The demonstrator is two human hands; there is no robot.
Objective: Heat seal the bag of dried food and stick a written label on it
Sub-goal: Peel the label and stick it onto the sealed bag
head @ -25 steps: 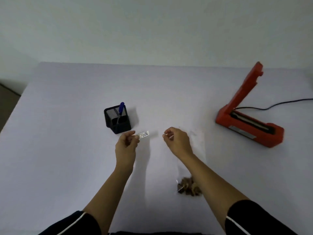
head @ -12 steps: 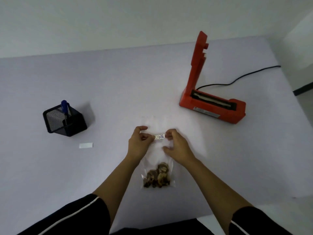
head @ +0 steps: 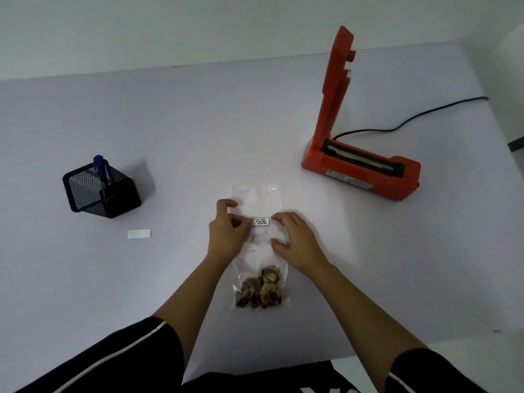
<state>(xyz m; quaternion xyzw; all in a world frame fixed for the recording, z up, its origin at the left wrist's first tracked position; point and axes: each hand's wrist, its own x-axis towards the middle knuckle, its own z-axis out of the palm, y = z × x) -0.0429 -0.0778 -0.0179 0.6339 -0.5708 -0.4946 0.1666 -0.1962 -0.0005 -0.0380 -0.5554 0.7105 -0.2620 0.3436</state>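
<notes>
A clear plastic bag lies flat on the table in front of me, with brown dried food gathered at its near end. A small white written label lies across the middle of the bag. My left hand pinches the label's left end with thumb and fingers. My right hand rests on the bag, its fingertips at the label's right end and its thumb spread lower on the plastic. The red heat sealer stands to the right with its lid raised upright.
A black mesh pen holder with a blue pen stands at the left. A white backing strip lies on the table near it. The sealer's black cable runs off to the right edge.
Both hands brought the label from mid-air near the pen holder down onto the bag's middle. The backing strip now lies on the table. My view has tilted down and shifted right.
</notes>
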